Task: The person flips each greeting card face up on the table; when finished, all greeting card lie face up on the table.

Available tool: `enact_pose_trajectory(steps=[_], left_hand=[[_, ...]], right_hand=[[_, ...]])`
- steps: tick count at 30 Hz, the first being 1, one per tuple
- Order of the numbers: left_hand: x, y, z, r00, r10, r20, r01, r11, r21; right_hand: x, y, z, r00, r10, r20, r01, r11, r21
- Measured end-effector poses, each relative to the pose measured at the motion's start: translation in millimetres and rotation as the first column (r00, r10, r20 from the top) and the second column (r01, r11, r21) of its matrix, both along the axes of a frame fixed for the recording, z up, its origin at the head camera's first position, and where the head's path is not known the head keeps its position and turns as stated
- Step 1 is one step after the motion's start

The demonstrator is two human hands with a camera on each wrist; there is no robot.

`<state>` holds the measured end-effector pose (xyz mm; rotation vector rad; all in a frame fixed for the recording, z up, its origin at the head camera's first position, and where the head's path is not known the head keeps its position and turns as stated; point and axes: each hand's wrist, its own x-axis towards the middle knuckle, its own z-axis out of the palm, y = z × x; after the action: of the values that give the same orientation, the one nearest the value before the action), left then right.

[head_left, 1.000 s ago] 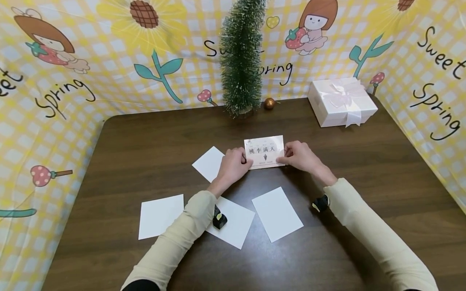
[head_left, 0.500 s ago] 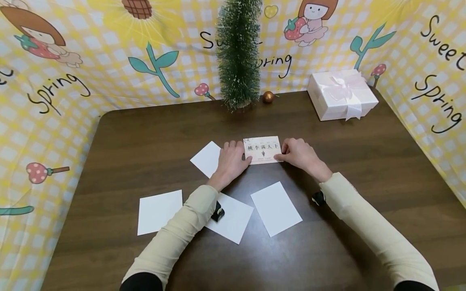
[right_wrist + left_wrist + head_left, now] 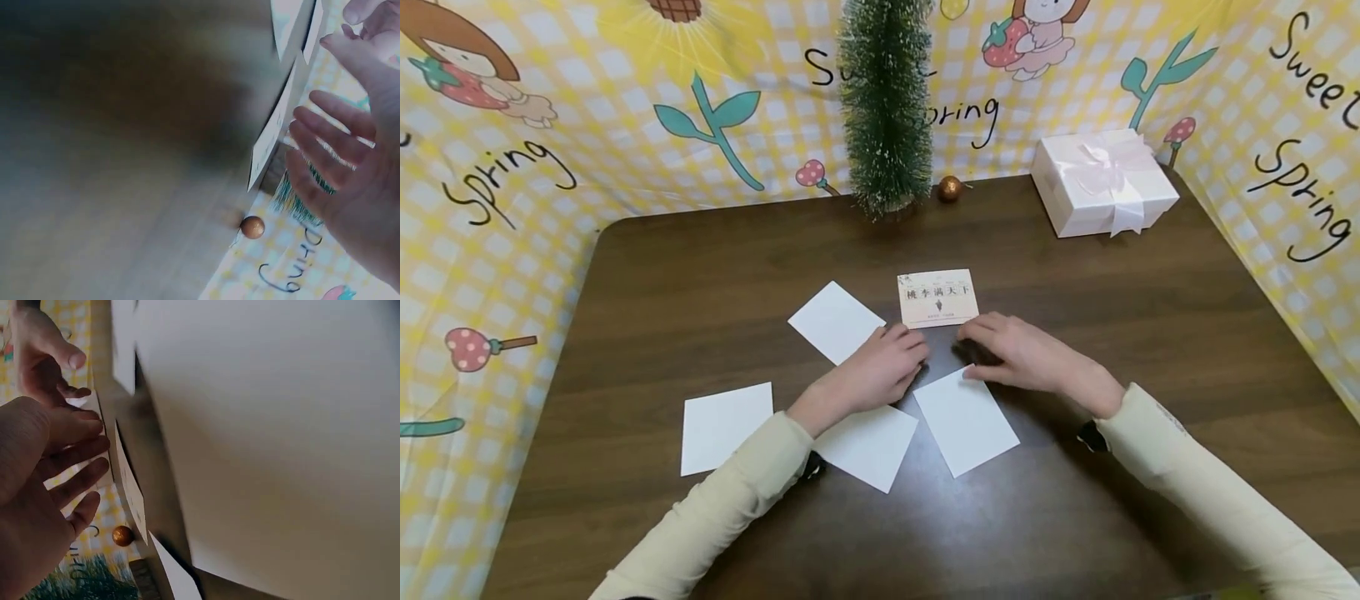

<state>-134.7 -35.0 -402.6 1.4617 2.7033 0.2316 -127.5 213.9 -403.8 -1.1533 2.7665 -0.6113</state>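
Dark brown table runs under both sets of fingers and well out past them. Green tree: back edge, well beyond the fingertips. White gift box, bow on top: well beyond the right fingers, off to their right.

Left hand: fingers loosely bent, slight gap to the thumb, nothing held. Right hand: fingers slack and spread, thumb well apart, palm bare, nothing held. Can't tell if the right thumb tip touches the card below it; wrist view's poor there.

Step looks like getting fingers onto flat cards. To do it well: steady one corner with a left fingertip, work a right nail under the opposite edge, lift by edges, don't bend. Keep the left wrist high so it doesn't drag anything.

White cards, four, blank upper faces, flat, probably stiffish: one left of the left fingers, one below the left palm, one under the right thumb, one well left.

Printed card: flat, just beyond both sets of fingertips. Cream, row of dark characters, small motif beneath, sprig at upper left.

Coppery ball: beside the tree foot, well beyond the right fingertips.
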Motion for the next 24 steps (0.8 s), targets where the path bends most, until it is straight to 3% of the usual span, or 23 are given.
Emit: enact_pose_trajectory(steps=[6,11,17,24], left_hand=[[26.2,-18.3,-2.2,0.992,-0.112,-0.058,0.107,0.991,-0.082],[41.3,-23.5,-2.8,0.980,-0.170,-0.100,0.156,0.979,-0.128],[47.5,-22.6,-7.9,0.974,-0.180,-0.140,0.154,0.972,-0.178],[48.5,-20.3,-7.4,0.981,-0.171,-0.092,0.149,0.968,-0.203]], right_hand=[[30.2,2,0.6,0.988,0.147,-0.056,-0.142,0.986,0.092],[47.2,1,3.1,0.956,0.265,-0.128,-0.234,0.949,0.212],[59.2,10,5.2,0.946,0.287,-0.154,-0.237,0.930,0.280],[65.4,17,0.5,0.938,0.301,-0.169,-0.233,0.913,0.334]])
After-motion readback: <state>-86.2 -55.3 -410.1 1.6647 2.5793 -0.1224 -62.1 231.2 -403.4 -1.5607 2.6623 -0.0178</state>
